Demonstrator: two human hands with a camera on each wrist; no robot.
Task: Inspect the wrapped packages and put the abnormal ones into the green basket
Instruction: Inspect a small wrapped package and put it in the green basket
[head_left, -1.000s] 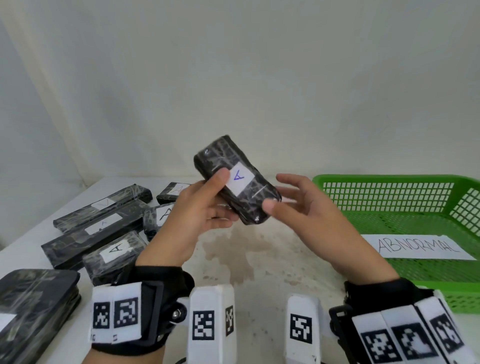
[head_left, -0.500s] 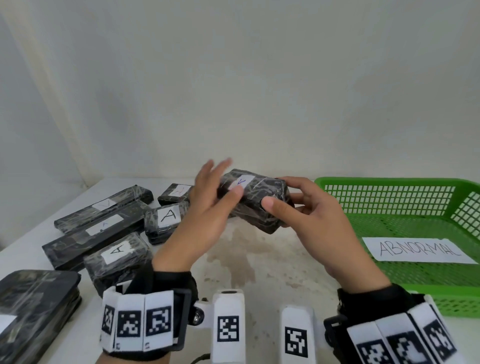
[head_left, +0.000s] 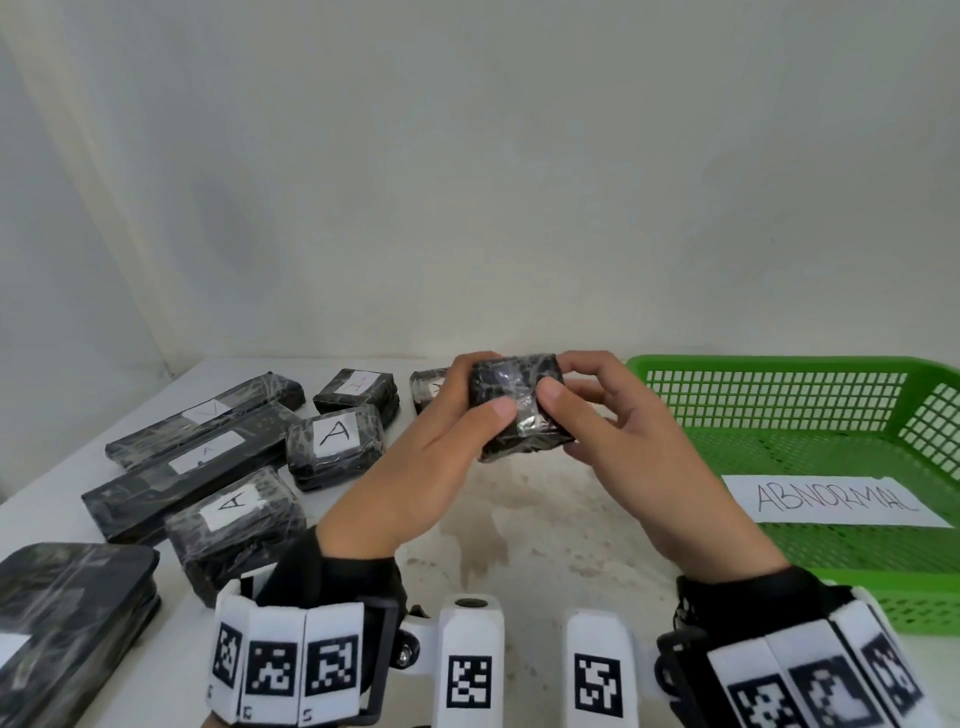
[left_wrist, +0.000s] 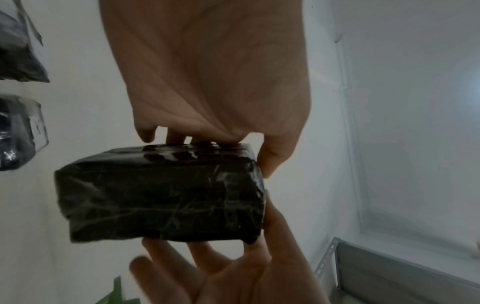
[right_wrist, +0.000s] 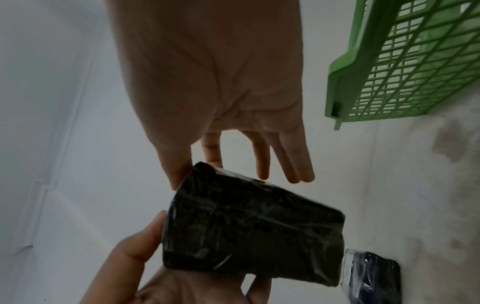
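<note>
both grips (head_left: 511, 415) pinching black package (head_left: 519, 405)

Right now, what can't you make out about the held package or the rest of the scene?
- Held package: label not visible in any view, so normal or abnormal is unreadable.
- Package behind the left hand: head view, label mostly hidden.
- Bottom-left package: cut off by the frame edge.
- Green basket: right end cropped.

Package (head_left: 519, 410) turned over — label now hidden, both thumbs pressing.

"ABNORMAL" on basket sheet (head_left: 831, 500), "A" on package labels (head_left: 336, 432)
</note>
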